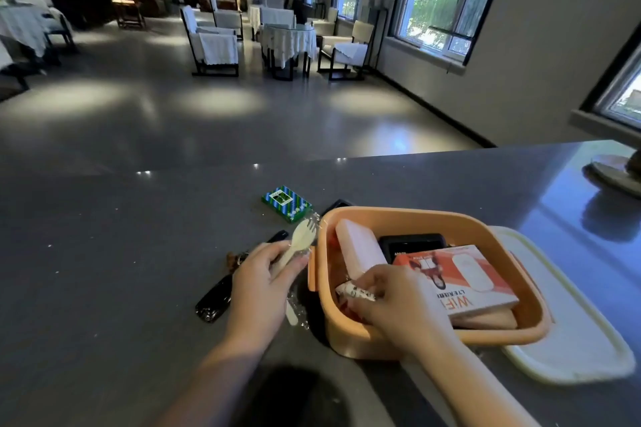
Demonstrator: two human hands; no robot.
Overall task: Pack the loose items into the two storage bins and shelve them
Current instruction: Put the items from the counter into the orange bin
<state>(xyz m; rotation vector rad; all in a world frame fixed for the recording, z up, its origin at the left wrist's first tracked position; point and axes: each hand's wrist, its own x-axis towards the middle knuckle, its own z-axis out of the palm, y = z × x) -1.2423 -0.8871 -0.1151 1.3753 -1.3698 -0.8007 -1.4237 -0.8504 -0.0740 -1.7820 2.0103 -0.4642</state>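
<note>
The left hand [263, 274] is clamped on a wrapped plastic spork [299, 243] just at the nine o'clock rim of the orange bin [430, 336]; the right hand [399, 302] is inside the bin, fingers curled round a small white packet [353, 291] at its seven o'clock corner. To do this step well, I would press the packet flat into the corner first, then lay the spork lengthwise along the near wall, since the WiFi box [464, 281], a white block [357, 246] and a black device [412, 243] already fill the middle. Loose on the worktop [121, 253]: a green striped card box [287, 203] at eleven o'clock of the bin, a dark slim object [216, 302] at nine o'clock. A white lid [572, 340] lies at four o'clock, partly under the bin. The right forearm crosses the near rim, which crowds the spork's way in. No second bin shows
</note>
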